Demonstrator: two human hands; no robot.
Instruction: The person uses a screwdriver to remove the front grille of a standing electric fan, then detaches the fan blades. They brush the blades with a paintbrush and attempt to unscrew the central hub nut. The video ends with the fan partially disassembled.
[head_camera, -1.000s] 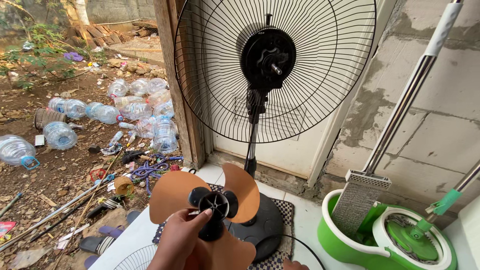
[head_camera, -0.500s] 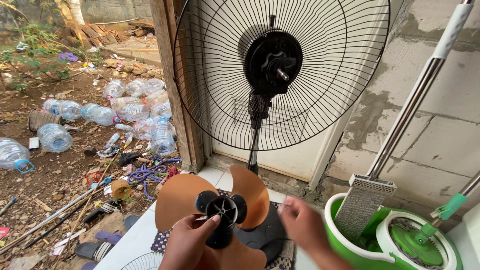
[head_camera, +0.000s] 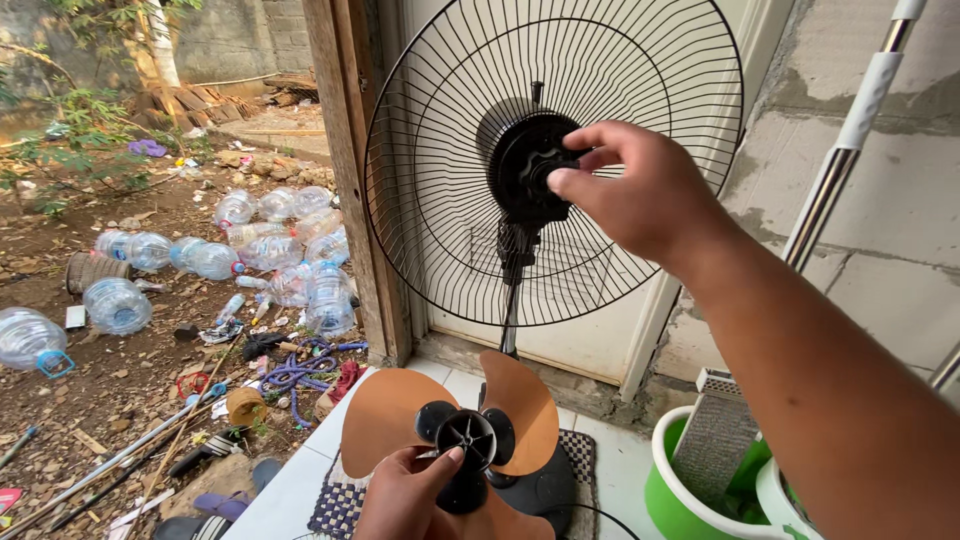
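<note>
Right hand (head_camera: 640, 195) pinches the black round motor hub (head_camera: 528, 165) at the wire rear guard's (head_camera: 450, 150) centre, best gripped squarely, while left hand (head_camera: 408, 495) clasps the orange plastic fan blade (head_camera: 455, 425) below.

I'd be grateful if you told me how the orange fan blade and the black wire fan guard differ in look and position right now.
The orange fan blade has broad solid lobes around a black hub; the black wire fan guard is an open mesh of thin wires. The blade is off the fan, held low in the left hand; the guard stands upright on the stand, where the right hand pinches the black centre nut. The guard looks wider than the blade. Both are round fan parts.
</note>
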